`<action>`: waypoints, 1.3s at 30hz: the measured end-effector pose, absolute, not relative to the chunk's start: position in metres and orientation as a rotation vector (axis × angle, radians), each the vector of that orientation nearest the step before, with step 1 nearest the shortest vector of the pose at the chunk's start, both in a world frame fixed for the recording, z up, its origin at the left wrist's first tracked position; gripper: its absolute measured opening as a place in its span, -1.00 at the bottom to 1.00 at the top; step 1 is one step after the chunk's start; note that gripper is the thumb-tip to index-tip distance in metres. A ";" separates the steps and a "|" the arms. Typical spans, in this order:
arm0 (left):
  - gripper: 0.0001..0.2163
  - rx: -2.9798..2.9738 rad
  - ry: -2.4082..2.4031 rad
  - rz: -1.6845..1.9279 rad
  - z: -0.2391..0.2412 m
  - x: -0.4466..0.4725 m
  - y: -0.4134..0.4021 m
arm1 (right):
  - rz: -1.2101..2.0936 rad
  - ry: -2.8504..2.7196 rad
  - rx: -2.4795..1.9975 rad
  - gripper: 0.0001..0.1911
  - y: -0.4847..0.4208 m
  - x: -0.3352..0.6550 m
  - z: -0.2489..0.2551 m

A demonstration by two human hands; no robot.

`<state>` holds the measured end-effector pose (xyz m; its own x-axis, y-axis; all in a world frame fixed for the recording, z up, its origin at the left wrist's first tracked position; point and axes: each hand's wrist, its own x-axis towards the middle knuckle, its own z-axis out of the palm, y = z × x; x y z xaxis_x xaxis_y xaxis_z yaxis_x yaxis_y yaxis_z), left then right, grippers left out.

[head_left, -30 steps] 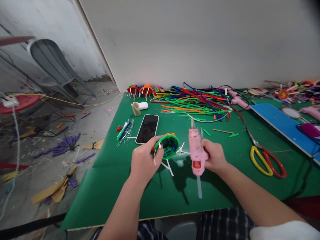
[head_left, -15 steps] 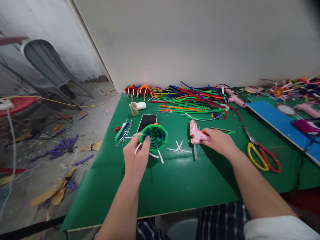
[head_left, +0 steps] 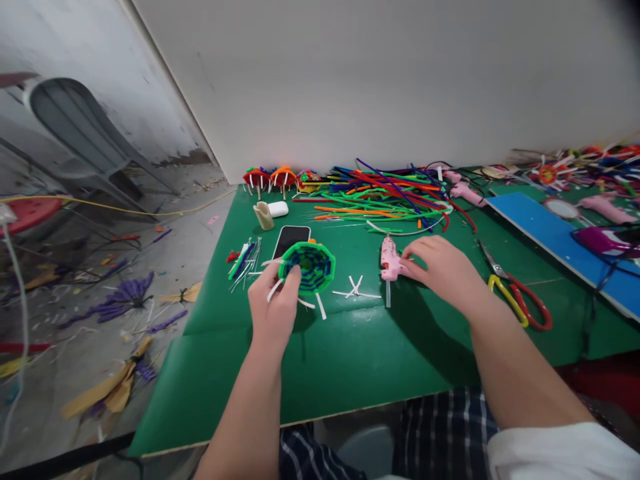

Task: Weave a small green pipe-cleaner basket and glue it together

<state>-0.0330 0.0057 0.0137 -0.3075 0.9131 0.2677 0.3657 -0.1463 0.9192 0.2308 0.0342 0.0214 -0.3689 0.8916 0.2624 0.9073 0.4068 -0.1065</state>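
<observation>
1. On the green worktop (head_left: pixel 350 360), near its middle, our left hand (head_left: pixel 274 303) holds a round woven bowl of green and blue strips (head_left: pixel 309 267), thumb and fingers pinching its near rim.
2. The bowl tilts its open side toward us, and white ribs stick out below it.
3. Our right hand (head_left: pixel 440 270) lies loose and spread, fingertips touching the handle of a pink plastic glue gun (head_left: pixel 389 260).
4. That gun lies flat on the worktop, nozzle pointing away from us.
5. Between bowl and gun lies a small cross of white strips (head_left: pixel 355 290).
6. A black smartphone (head_left: pixel 291 237) lies just behind the bowl, partly hidden by it.
7. Scissors with one yellow and one red handle (head_left: pixel 515 303) lie to the right of our right hand.
8. A heap of coloured sticks (head_left: pixel 385 193) fills the far edge.
</observation>
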 end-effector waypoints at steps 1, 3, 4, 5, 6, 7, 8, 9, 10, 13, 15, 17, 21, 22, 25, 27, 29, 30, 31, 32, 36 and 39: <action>-0.81 1.436 1.617 1.464 0.014 -0.031 0.006 | -0.021 -2.427 -1.468 -0.88 0.035 0.221 0.029; -0.82 1.435 1.577 1.451 0.015 -0.028 0.007 | 0.145 -2.533 -1.278 -0.91 0.041 0.200 0.036; -0.84 1.438 1.563 1.446 0.015 -0.027 0.007 | 0.195 -2.560 -1.244 -0.92 0.045 0.191 0.035; -0.85 1.442 1.557 1.445 0.016 -0.026 0.008 | 0.222 -2.574 -1.239 -0.92 0.048 0.182 0.032; -0.85 1.445 1.558 1.446 0.016 -0.026 0.008 | 0.249 -2.594 -1.254 -0.92 0.052 0.176 0.027; -0.85 1.451 1.564 1.447 0.016 -0.026 0.008 | 0.265 -2.605 -1.295 -0.91 0.054 0.170 0.021; -0.85 1.457 1.572 1.451 0.016 -0.026 0.008 | 0.292 -2.632 -1.328 -0.91 0.055 0.167 0.014; -0.85 1.463 1.580 1.456 0.016 -0.026 0.008 | 0.324 -2.659 -1.342 -0.91 0.056 0.164 0.007; -0.84 1.471 1.584 1.458 0.016 -0.026 0.008 | 0.354 -2.682 -1.341 -0.90 0.055 0.163 0.001; -0.84 1.491 1.568 1.455 0.016 -0.024 0.008 | 0.433 -2.706 -1.313 -0.91 0.052 0.163 -0.012; -0.82 1.499 1.549 1.448 0.016 -0.022 0.008 | 0.488 -2.697 -1.323 -0.91 0.051 0.164 -0.017; -0.80 1.498 1.537 1.450 0.016 -0.020 0.009 | 0.552 -2.689 -1.328 -0.86 0.051 0.163 -0.019; -0.77 1.496 1.532 1.459 0.016 -0.018 0.009 | 0.646 -2.654 -1.348 -0.79 0.052 0.162 -0.021; -0.77 1.496 1.530 1.458 0.016 -0.018 0.009 | 0.661 -2.639 -1.351 -0.80 0.052 0.162 -0.021; -0.76 1.493 1.530 1.453 0.015 -0.017 0.009 | 0.703 -2.595 -1.312 -0.78 0.050 0.165 -0.018; -0.77 1.491 1.536 1.452 0.014 -0.018 0.009 | 0.745 -2.550 -1.285 -0.75 0.050 0.168 -0.015; -0.79 1.494 1.549 1.454 0.014 -0.018 0.010 | 0.822 -2.490 -1.259 -0.72 0.051 0.171 -0.012; -0.79 1.497 1.557 1.453 0.014 -0.018 0.010 | 0.864 -2.455 -1.238 -0.71 0.051 0.172 -0.009; -0.80 1.500 1.566 1.449 0.014 -0.019 0.010 | 0.899 -2.418 -1.214 -0.71 0.052 0.173 -0.007; -0.80 1.502 1.575 1.445 0.013 -0.019 0.010 | 0.924 -2.377 -1.190 -0.71 0.053 0.174 -0.005; -0.81 1.507 1.587 1.387 0.012 -0.019 0.009 | 1.017 -2.146 -1.137 -0.79 0.058 0.180 0.001; -0.82 1.533 1.560 1.273 0.008 -0.019 0.009 | 1.141 -1.862 -1.135 -0.82 0.061 0.183 0.003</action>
<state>-0.0187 0.0087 0.0078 -0.1515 0.9679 0.2006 0.3904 -0.1279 0.9117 0.1832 0.0605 0.0033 -0.3993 0.9117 0.0963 0.3284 0.2403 -0.9135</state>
